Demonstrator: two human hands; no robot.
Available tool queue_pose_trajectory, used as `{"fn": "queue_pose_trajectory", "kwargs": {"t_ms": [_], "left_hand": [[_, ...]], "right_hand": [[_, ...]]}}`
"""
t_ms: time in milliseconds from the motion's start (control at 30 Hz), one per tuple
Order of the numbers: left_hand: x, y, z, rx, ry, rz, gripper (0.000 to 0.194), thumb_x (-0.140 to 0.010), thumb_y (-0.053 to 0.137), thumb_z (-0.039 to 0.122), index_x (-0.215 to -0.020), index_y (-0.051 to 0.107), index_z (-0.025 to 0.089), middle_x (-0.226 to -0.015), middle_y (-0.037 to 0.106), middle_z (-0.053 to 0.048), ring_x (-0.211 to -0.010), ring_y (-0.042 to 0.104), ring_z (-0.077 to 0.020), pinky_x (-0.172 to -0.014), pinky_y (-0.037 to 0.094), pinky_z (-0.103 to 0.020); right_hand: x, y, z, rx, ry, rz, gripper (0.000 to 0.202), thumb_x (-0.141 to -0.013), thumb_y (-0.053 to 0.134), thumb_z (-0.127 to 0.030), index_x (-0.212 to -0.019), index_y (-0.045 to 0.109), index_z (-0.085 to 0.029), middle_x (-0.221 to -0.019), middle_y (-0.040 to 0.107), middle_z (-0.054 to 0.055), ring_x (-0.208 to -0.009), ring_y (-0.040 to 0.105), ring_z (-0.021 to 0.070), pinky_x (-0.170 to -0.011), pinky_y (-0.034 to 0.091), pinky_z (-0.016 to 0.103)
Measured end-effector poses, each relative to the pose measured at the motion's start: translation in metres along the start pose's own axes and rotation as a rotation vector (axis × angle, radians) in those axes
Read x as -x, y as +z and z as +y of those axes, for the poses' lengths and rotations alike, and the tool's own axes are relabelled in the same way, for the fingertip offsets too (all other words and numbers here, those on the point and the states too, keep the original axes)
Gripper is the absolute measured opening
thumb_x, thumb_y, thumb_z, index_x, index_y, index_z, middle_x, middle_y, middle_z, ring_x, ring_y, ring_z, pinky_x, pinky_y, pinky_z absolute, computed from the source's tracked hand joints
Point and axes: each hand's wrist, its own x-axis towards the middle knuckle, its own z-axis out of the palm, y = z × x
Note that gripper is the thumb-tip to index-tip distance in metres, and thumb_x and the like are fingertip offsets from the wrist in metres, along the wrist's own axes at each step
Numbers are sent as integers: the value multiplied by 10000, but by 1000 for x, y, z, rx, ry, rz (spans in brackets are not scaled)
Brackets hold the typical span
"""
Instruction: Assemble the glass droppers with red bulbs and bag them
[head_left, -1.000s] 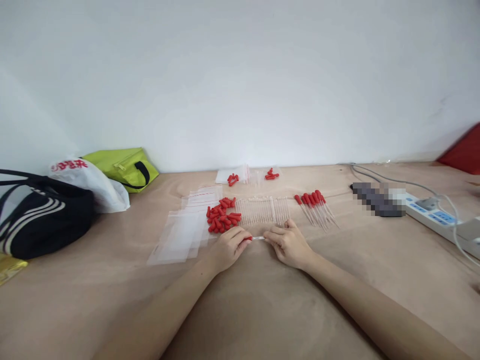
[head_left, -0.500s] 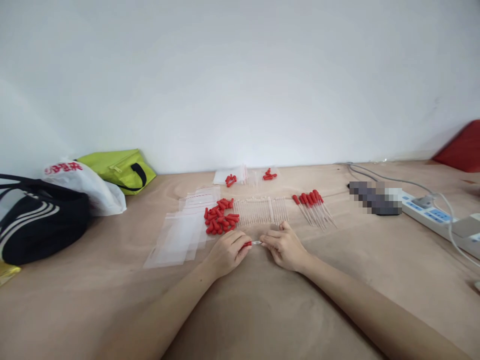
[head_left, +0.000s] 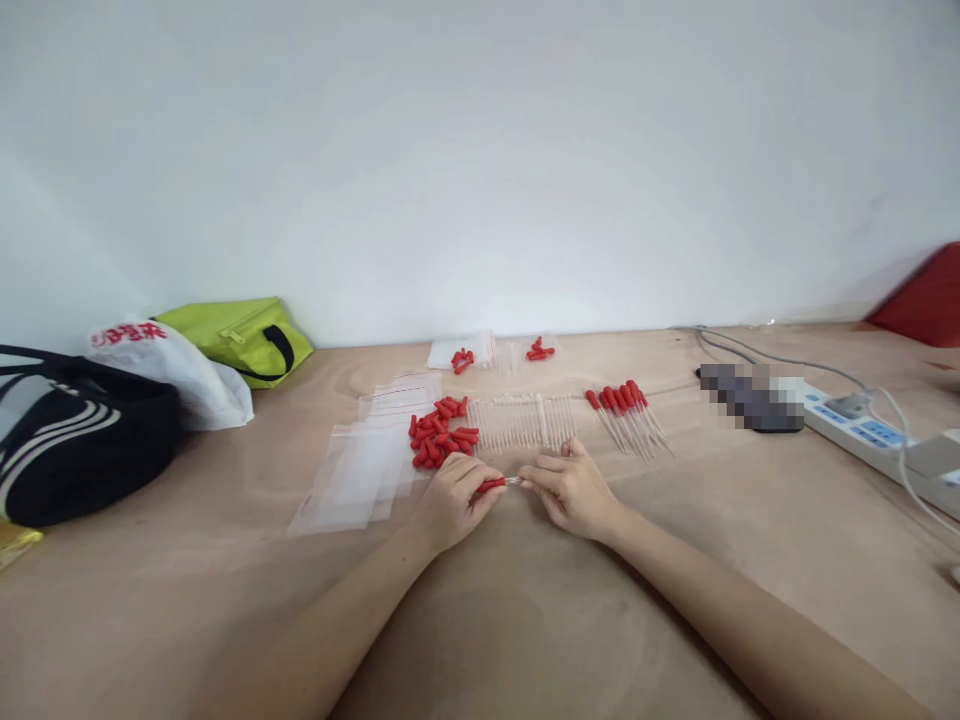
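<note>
My left hand (head_left: 459, 500) pinches a red rubber dropper bulb (head_left: 491, 485). From the bulb's right end a clear glass dropper tube (head_left: 513, 481) runs into the fingertips of my right hand (head_left: 571, 492), which is closed on it. Bulb and tube meet end to end; how deep the tube sits cannot be made out. Behind my left hand lies a pile of loose red bulbs (head_left: 435, 440). A row of clear dropper tubes (head_left: 517, 422) is laid out beyond both hands. Farther right, several droppers with red bulbs fitted (head_left: 619, 400) lie side by side.
Clear zip bags (head_left: 352, 480) overlap left of the bulb pile. Small groups of red bulbs (head_left: 463, 360) lie near the wall. A power strip (head_left: 862, 425) with cables and a blurred dark object (head_left: 750, 400) are at right. Bags, including a black one (head_left: 82, 440), stand at left.
More of the red bulb shows between my left fingers, and less of the clear tube shows between the hands. Both hands stay in nearly the same place.
</note>
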Motion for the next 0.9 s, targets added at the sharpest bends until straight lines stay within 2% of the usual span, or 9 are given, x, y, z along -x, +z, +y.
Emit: {"fn": "queue_pose_trajectory", "kwargs": {"t_ms": [200,300,467,533,567,667,767,833,900], "left_hand": [[4,5,1,42,61,-24,89,-834,477,190,-787,546,158,-714,623,-27,-662,536,-132,-681,400,-288],[3,5,0,31,76,-24,102,-840,463,184,-800,554,163,-719,627,-25,-660,549,-127,-687,406,-286],[2,1,-4,-10,30,4,76,-827,500,195,-788,564,180,-711,631,-12,-642,552,-128,-691,413,-296],[5,-1,-6,-25,-22,22,84,-814,528,235,-876,562,190,-792,631,-29,-732,564,-151,-731,425,-311],[6,-1,-8,-32,-63,34,163,-809,535,257,-959,544,194,-869,621,-46,-806,562,-169,-756,431,-322],[10,-3,-10,-31,-164,36,350,-807,527,271,-1138,438,198,-1009,557,-82,-933,529,-197,-794,445,-344],[11,-5,-10,-11,-167,-56,295,-807,509,228,-1097,460,203,-974,546,-64,-898,537,-180,-777,460,-324],[10,-5,-7,-13,-133,-94,244,-806,503,208,-1049,491,197,-962,550,-60,-887,539,-174,-772,460,-315],[9,-5,-5,-19,-87,-94,190,-812,491,194,-1000,520,189,-926,562,-57,-855,541,-167,-758,458,-309]], "right_hand": [[4,7,-1,-34,-9,-25,242,-850,375,-172,-806,613,-183,-632,574,-6,-560,435,96,-639,183,294],[2,7,-1,-23,-4,-30,238,-859,377,-192,-832,614,-186,-652,583,-4,-580,438,98,-637,183,294],[-2,1,-5,105,-3,-22,202,-839,426,-229,-868,624,-204,-746,600,33,-727,453,151,-635,183,309],[-2,-3,-1,159,-9,-39,196,-818,439,-199,-856,631,-205,-760,601,44,-738,447,163,-635,189,315],[-1,-5,3,178,10,-34,201,-810,439,-184,-856,634,-202,-762,603,49,-737,449,166,-639,196,318],[3,-13,29,210,240,91,226,-813,416,-199,-875,633,-193,-781,615,64,-757,478,183,-665,236,318],[10,-17,63,230,628,253,255,-818,390,-268,-946,593,-183,-822,626,70,-773,519,197,-670,283,308],[14,-18,80,252,828,272,237,-809,393,-294,-929,569,-190,-799,629,54,-757,537,197,-673,291,312],[16,-17,90,288,933,251,208,-797,402,-308,-877,553,-191,-781,628,49,-754,547,201,-682,290,321]]}}
